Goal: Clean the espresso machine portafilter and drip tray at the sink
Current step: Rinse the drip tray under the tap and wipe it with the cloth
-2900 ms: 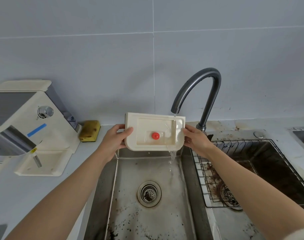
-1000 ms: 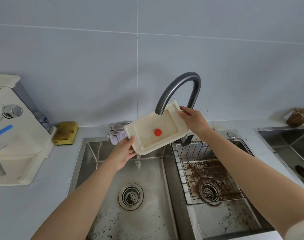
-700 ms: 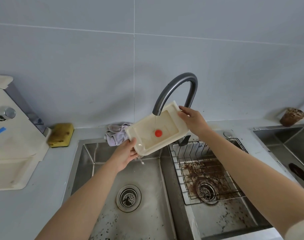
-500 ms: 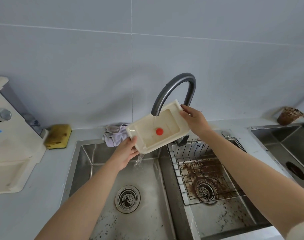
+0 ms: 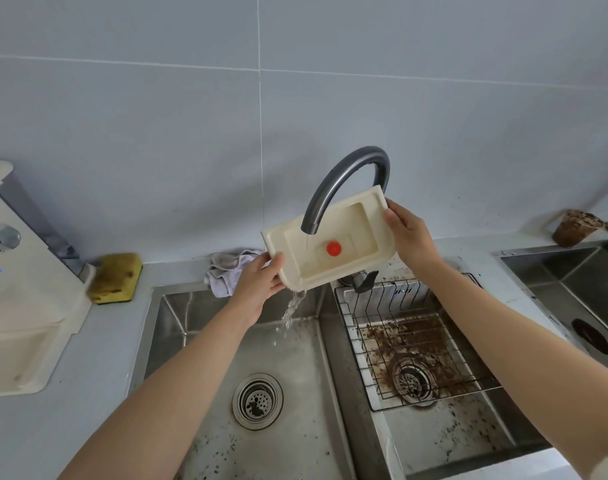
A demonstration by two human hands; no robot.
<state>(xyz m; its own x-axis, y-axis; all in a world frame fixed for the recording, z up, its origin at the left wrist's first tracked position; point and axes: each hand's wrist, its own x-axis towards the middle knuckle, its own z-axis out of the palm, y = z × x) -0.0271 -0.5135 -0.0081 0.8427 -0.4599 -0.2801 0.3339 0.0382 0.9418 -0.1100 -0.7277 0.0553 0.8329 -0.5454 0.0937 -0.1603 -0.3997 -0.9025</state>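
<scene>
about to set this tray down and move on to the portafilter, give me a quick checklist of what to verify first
1. Both hands gripping: left hand on the low corner, right hand on the high end of the drip tray: ok.
2. Tray tilted to drain: water pours off its lower corner into the left basin: ok.
3. Tray fully drained: not ok, water is running off it.
4. Faucet off: not ok, a thin stream falls from it.
5. Tray inside free of residue: cannot tell.
6. Portafilter located: not ok, none in view.
</scene>
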